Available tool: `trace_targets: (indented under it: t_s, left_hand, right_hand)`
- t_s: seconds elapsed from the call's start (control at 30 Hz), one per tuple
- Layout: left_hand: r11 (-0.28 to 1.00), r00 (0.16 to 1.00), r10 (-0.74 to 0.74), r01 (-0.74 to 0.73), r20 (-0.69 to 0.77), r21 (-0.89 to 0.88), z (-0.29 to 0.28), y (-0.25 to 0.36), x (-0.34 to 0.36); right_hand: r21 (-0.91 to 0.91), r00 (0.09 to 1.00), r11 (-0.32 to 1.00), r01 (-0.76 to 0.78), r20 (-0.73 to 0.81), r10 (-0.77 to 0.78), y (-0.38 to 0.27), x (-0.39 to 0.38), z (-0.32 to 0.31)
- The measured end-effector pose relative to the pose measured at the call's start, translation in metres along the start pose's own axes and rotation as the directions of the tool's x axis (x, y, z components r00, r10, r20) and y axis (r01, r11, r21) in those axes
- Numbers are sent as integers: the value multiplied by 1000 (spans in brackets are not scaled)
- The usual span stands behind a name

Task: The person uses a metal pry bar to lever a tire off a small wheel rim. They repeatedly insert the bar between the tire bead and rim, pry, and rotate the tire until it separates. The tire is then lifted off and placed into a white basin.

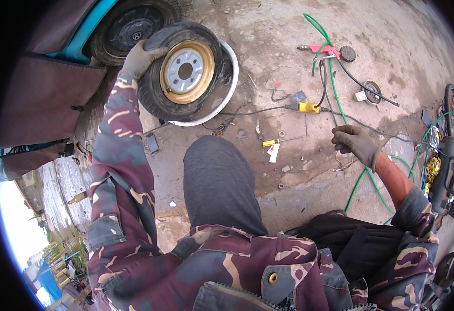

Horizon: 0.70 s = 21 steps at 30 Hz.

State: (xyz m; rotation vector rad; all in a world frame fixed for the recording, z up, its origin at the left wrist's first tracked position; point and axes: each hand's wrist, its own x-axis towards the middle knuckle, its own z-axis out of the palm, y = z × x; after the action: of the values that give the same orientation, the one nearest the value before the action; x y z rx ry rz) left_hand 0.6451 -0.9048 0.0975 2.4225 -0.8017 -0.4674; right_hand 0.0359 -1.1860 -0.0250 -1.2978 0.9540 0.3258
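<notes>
My gloved left hand grips the upper left edge of a small wheel, its thumb on the sidewall and its fingers behind the tyre. The wheel has a black tyre and a silver rim with a yellowish outer ring. It leans over a round basin with a white lip. Well away on the right, my gloved right hand hangs above the ground with curled fingers. A thin dark rod or cable runs up to its fingertips; I cannot tell whether they hold it.
A spare wheel stands behind, beside a vehicle with brown flaps. On the ground lie a red air gun, a green hose, a yellow cable connector and a yellow-handled screwdriver. A bicycle wheel stands far right.
</notes>
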Motion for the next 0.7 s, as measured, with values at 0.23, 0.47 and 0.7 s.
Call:
trace_targets:
  t_s: [0.23, 0.47, 0.7]
  left_hand:
    - [968, 876, 248, -203, -414, 149, 21, -58, -116]
    - [935, 695, 229, -352, -682, -45, 100, -81, -157]
    - [987, 885, 159, -128, -437, 99, 70, -37, -166]
  right_hand:
    - [4, 1000, 1000, -13, 17, 13, 7, 8, -2]
    - [-13, 1000, 1000, -6, 6, 6, -2, 16, 2]
    - [-67, 1000, 998, 22, 13, -21, 1, 7, 0]
